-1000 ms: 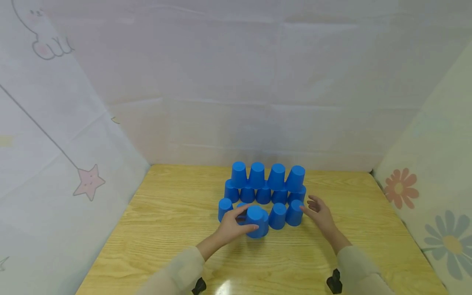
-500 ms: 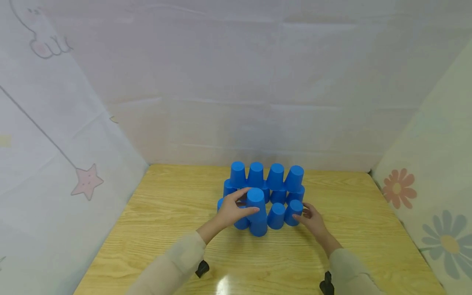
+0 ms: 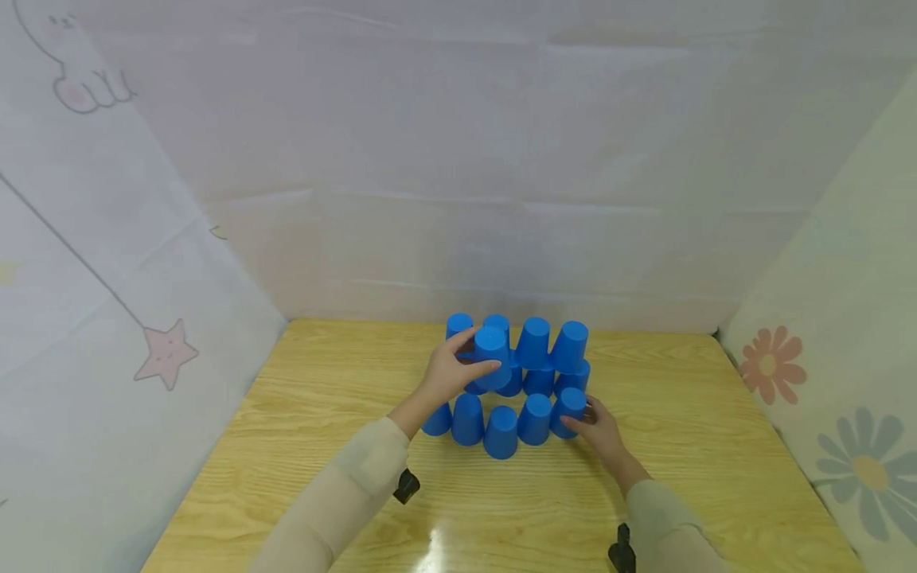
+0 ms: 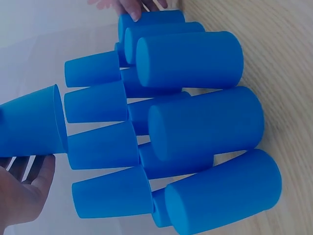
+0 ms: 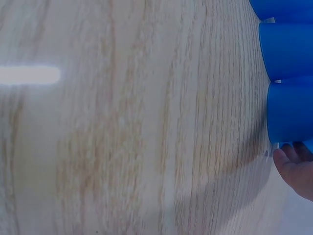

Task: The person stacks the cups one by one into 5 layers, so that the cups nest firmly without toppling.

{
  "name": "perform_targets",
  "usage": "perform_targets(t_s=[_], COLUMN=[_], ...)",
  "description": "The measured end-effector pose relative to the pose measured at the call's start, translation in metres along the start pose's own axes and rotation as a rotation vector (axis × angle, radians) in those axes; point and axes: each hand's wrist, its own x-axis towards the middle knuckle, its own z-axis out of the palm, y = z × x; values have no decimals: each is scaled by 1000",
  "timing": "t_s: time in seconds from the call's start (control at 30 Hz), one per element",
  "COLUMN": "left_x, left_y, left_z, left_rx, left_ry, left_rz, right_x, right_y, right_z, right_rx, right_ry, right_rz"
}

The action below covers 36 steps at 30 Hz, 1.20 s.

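Between thumb and fingers my left hand (image 3: 446,372) holds an upside-down blue cup (image 3: 491,360), raised in front of the rear stack in the head view. In the left wrist view this held cup (image 4: 32,122) is at the left, its rim close to the upper-row cups (image 4: 100,147). My right hand (image 3: 603,436) has its thumb and fingers round the rightmost blue cup (image 3: 570,412) of the front row, which stands upside down on the table. In the right wrist view the right-hand fingertips (image 5: 288,159) are at that cup's side (image 5: 293,112).
Behind the front row (image 3: 501,434), a second row of upturned blue cups carries an upper row (image 3: 533,344). They stand on a wood-grain table (image 3: 344,374). Light patterned cloth (image 3: 458,199) rises at the back and both sides.
My left hand has lifted its cup off the front cup it overlapped and carried it up and back toward the rear stack. The right hand has moved in and closed round the rightmost front cup.
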Motion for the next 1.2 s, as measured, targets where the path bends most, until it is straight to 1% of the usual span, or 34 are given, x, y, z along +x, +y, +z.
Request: perform_targets(t_s=[0.2,0.3,0.43,0.53,0.8,0.93,1.1,1.2], left_x=[10,21,36,43,67,74,81,85], left_y=[5,-9,-26,-24,-17,-16,-19,-22], left_z=[3,5,7,7,12,15,18,19], left_rx=[-10,-15,-7,9,62,76,59,47], left_ry=[18,35,56,65,80,77,79,90], left_rz=[-12,-8,-25,-45,-29,-33,-35,-46], right_x=[3,5,4,4,5,3,1,-1], right_y=[3,3,0,0,2,3,3,2], right_z=[2,4,5,6,7,7,7,7], right_rx=[2,-11,-22,-27,-16,2,-3,-2], right_ry=[13,17,24,28,40,42,48,57], right_rz=[10,8,6,7,6,5,-2,-2])
